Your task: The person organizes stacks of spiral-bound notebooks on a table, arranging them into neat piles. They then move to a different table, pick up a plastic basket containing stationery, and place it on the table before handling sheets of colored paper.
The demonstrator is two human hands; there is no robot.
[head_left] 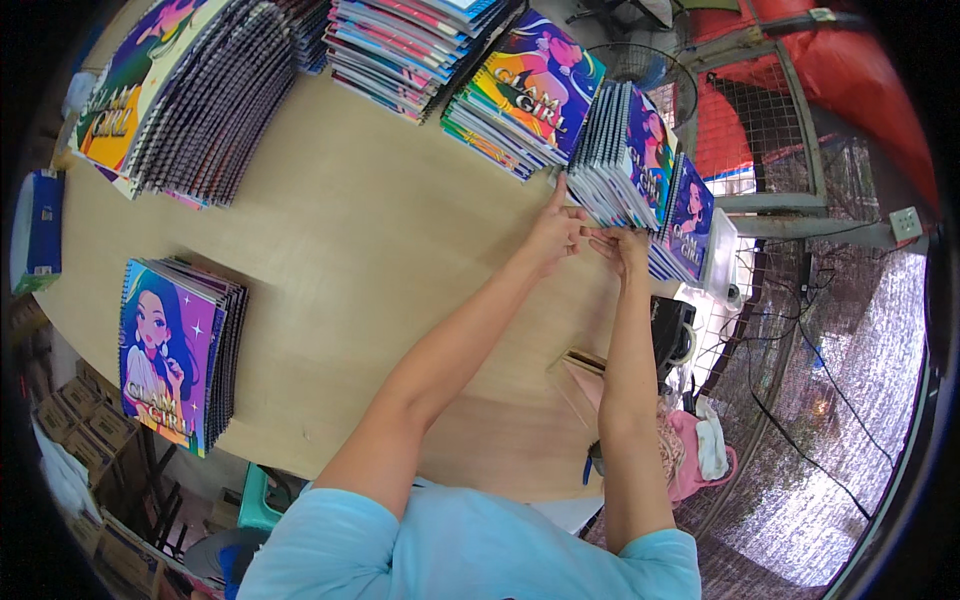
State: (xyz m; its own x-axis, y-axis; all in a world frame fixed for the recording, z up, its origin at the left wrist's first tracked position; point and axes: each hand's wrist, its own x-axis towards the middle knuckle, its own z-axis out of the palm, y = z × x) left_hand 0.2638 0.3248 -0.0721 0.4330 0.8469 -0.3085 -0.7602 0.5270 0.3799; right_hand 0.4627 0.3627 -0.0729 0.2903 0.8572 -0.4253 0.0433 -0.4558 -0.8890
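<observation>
Both my arms reach across the table to a stack of spiral notebooks point(603, 160) at the far right. My left hand point(553, 238) has its index finger stretched out toward the stack's lower left corner, with the other fingers partly bent. Below the stack's near edge, my right hand point(622, 243) lies with its fingers pointing left, close to the left fingertips. Neither hand has a notebook lifted. Next to the right hand stands another notebook stack point(690, 215) with purple illustrated covers. Just beyond the left hand is a stack with a colourful cover point(540, 85).
Tall notebook stacks point(215, 100) stand at the far left, and another pile point(400, 50) at the back. A smaller notebook stack point(160, 345) sits at the left edge of the table point(330, 260). A blue box point(40, 230) is far left. Right of the table are a pink bag point(690, 465) and wire mesh.
</observation>
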